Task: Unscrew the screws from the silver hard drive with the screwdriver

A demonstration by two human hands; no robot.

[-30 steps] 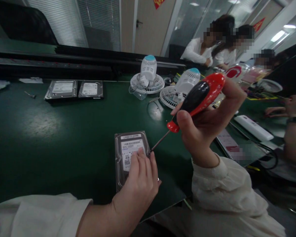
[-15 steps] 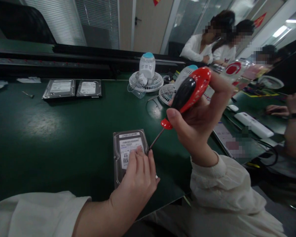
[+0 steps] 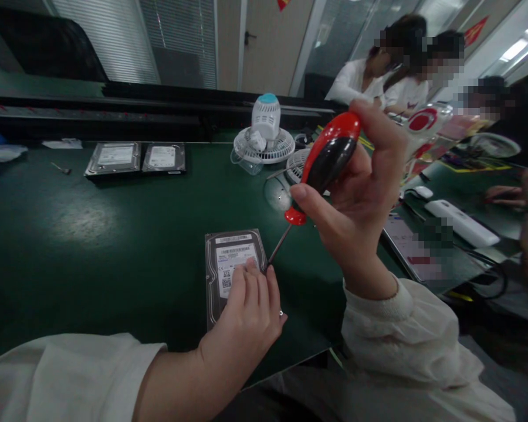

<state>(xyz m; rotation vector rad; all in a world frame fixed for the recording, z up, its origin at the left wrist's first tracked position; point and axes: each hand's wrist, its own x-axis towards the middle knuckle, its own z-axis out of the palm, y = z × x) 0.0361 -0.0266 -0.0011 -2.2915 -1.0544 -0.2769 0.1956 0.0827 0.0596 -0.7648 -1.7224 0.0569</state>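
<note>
A hard disk drive (image 3: 213,246) with a white label lies flat on the green table. My left hand (image 3: 250,308) grips it over its right part, fingers across the label and the thumb at the right edge. In my right hand (image 3: 356,193) is a red and black screwdriver (image 3: 330,149), held by its handle and tilted. Its thin shaft slopes down left to the drive's right edge, beside my left fingertips. The very tip is hidden there, so I cannot tell what it touches.
Two more hard drives (image 3: 114,157) (image 3: 163,157) lie at the back left. Near the back middle stands a small white fan (image 3: 266,120), with another part-hidden fan (image 3: 295,167) beside it. A phone (image 3: 411,246) and a white power strip (image 3: 462,224) lie at right, near another person's hand (image 3: 504,195).
The screwdriver handle has turned in my right hand, its black panel now facing lower right, and its top has moved slightly left. My left hand stays on the drive. The view has shifted slightly.
</note>
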